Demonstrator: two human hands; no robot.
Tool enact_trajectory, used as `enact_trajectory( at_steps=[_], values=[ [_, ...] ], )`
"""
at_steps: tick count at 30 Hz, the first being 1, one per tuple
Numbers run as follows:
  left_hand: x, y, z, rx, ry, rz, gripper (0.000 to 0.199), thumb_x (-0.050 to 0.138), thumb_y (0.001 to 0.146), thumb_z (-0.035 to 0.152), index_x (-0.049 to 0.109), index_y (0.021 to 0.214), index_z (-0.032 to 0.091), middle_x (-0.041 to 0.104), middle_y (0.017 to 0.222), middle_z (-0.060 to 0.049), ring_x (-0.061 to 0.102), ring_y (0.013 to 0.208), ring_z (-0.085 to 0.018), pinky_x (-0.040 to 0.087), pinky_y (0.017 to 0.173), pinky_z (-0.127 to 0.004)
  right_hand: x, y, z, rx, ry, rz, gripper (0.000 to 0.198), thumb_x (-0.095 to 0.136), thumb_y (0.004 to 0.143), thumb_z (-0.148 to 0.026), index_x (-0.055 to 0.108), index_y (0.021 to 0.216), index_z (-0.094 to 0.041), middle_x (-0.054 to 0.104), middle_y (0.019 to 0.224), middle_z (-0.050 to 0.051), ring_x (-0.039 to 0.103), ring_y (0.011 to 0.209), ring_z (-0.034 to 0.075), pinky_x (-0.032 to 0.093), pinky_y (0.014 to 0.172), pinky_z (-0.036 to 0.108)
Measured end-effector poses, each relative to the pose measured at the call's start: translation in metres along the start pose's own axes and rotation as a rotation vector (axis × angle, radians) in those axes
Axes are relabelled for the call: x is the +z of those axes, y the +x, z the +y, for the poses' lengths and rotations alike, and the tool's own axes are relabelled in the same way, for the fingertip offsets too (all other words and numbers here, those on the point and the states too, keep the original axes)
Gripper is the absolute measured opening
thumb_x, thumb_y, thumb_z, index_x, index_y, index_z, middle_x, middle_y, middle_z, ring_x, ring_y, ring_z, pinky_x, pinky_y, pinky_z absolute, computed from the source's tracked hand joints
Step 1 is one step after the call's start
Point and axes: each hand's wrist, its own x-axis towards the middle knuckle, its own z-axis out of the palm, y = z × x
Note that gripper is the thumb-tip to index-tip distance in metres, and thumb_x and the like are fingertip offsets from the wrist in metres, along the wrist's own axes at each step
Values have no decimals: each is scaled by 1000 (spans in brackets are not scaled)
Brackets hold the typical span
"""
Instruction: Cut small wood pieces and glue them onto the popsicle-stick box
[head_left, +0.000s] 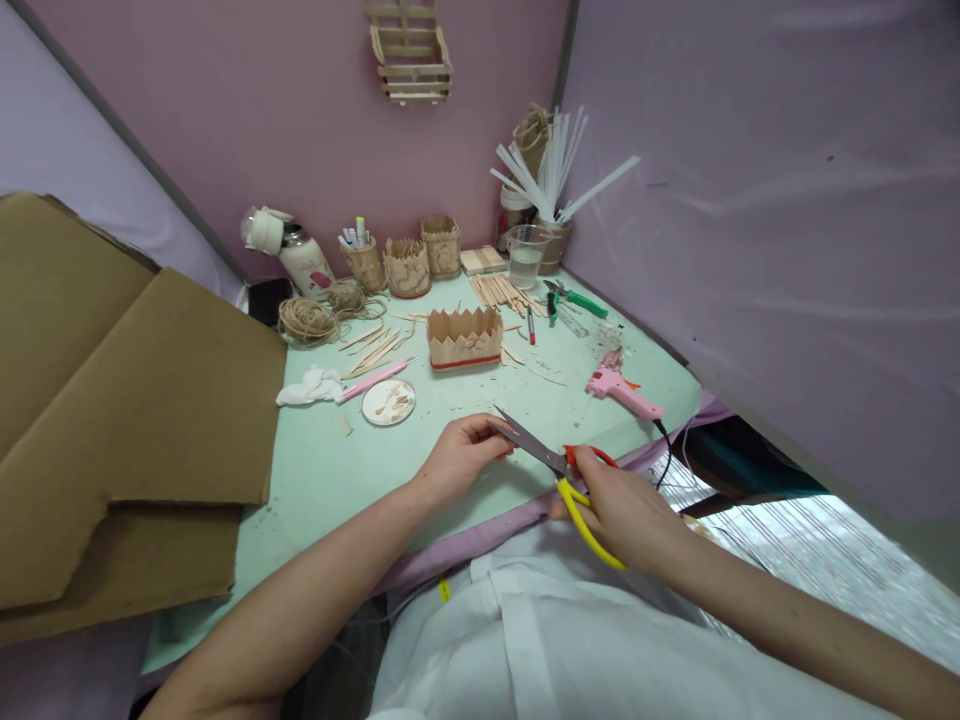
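My right hand (619,505) is wrapped round the red and yellow handles of a pair of scissors (534,446). Their dark blades point up and left, close together, across the fingertips of my left hand (466,455). That hand is closed in a pinch by the blades; whatever is between its fingers is too small or hidden to make out. Beyond both hands stands a small wooden box (465,343) with a jagged top edge and a red line along its base. To its left lies a round white dish (388,402) with small wood bits in it.
A pink glue gun (622,392) with a cord lies at right, near green-handled pliers (585,302). Wooden sticks (504,294), a twine coil (308,321), a pink pen-like tool (375,381) and a plastic cup (526,262) stand or lie behind. Cardboard (187,400) borders the left.
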Motion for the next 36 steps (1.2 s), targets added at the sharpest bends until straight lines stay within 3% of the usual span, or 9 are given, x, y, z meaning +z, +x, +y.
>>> enact_trajectory(
  at_steps=[5,10,14,17,22,29,33,36],
  values=[
    [1,-1,3,-20,33,-15,15,67,66,27,66,75,15,62,67,0,51,63,-10,39,64,-24,0,-1,1,-15,139,-10,16,44,85,-37,37,85,-23,56,65,-1,50,55,16,22,50,24],
    [2,-2,7,-98,-1,-33,19,69,67,32,63,72,14,60,67,0,48,61,-8,37,62,-22,-3,7,4,-43,478,31,28,51,81,-41,31,72,-24,45,61,-6,40,54,12,30,51,23],
    [1,-2,7,-185,-29,-90,21,70,65,31,62,73,13,59,66,-1,47,58,-7,34,59,-22,-7,14,-5,-96,729,190,24,57,77,-39,40,81,-23,48,72,-4,36,53,10,32,50,24],
    [1,-3,6,-243,-27,-130,21,71,64,30,62,73,13,58,65,0,45,56,-7,33,57,-22,-11,18,-17,-144,809,219,19,55,79,-33,44,91,-23,47,75,-3,33,52,9,32,49,24],
    [1,-4,6,-279,-48,-171,19,70,66,28,61,70,12,51,61,2,43,56,-6,31,55,-21,-7,25,-28,-221,782,212,18,56,76,-24,40,83,-23,48,78,-3,39,57,10,35,54,24],
    [-1,-3,9,-316,-162,-71,20,73,61,25,63,72,12,56,66,0,48,59,-6,36,60,-21,1,25,-25,-211,738,244,21,56,78,-30,39,88,-24,52,82,-1,38,56,9,34,52,23],
    [0,-3,12,-233,-144,-22,22,73,62,29,63,72,12,57,65,0,47,56,-6,35,57,-20,-10,22,-21,-188,708,230,25,55,79,-38,36,89,-24,56,84,0,43,57,11,35,54,24],
    [0,-2,13,-98,-140,44,18,70,66,28,61,71,13,57,63,0,47,55,-6,36,56,-20,-16,17,-14,-102,450,141,31,57,76,-45,37,86,-23,53,72,-2,44,56,13,32,52,24]
  ],
)
